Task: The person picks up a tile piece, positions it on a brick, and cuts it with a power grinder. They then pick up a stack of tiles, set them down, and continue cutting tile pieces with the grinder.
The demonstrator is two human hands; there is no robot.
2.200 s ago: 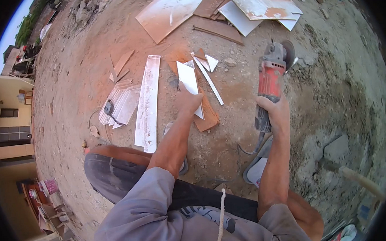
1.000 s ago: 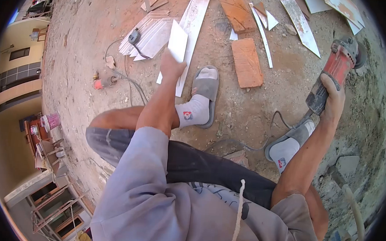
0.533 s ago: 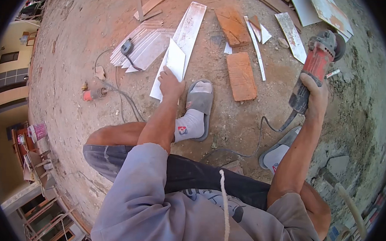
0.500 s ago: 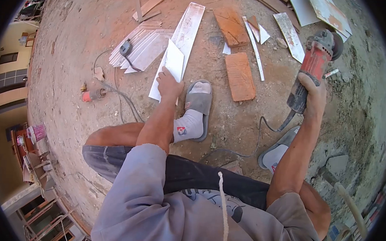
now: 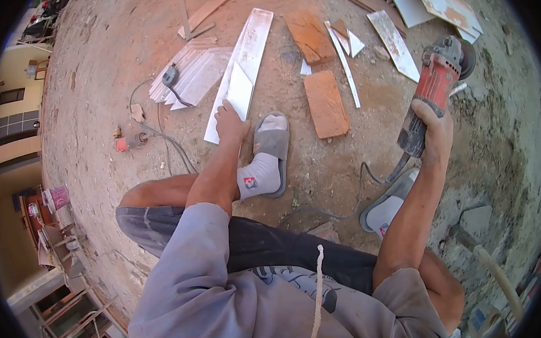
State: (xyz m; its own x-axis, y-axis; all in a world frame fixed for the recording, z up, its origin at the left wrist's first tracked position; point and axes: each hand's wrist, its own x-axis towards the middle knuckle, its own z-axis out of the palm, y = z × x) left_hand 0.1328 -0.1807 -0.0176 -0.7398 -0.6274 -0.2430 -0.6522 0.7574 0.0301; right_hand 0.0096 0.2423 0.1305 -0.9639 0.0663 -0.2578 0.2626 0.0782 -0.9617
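Note:
My left hand [image 5: 231, 123] grips the near end of a short white tile piece [image 5: 240, 88], its fingers bent over it. That piece has a slanted far end and lies on top of a long white tile strip [image 5: 254, 36] on the ground. In my right hand [image 5: 435, 128] is a red and black angle grinder [image 5: 438, 80], held by its dark body with the disc end pointing away from me. Its cord [image 5: 400, 167] hangs down toward my feet. Left of the strip lies a fan of stacked tile strips [image 5: 205, 72] with a small dark grey object [image 5: 171, 75] on it.
Two orange bricks [image 5: 327, 104] lie right of the strip, near a narrow white offcut [image 5: 345, 68]. More tile pieces [image 5: 397, 45] lie at the far right. A second red power tool [image 5: 129, 142] and cables [image 5: 170, 139] are on the left. My sandalled foot [image 5: 270, 150] is close by the strip.
The short tile piece has shifted right relative to the long strip, lying more within its width. The grinder stays raised in my right hand. The view has turned slightly.

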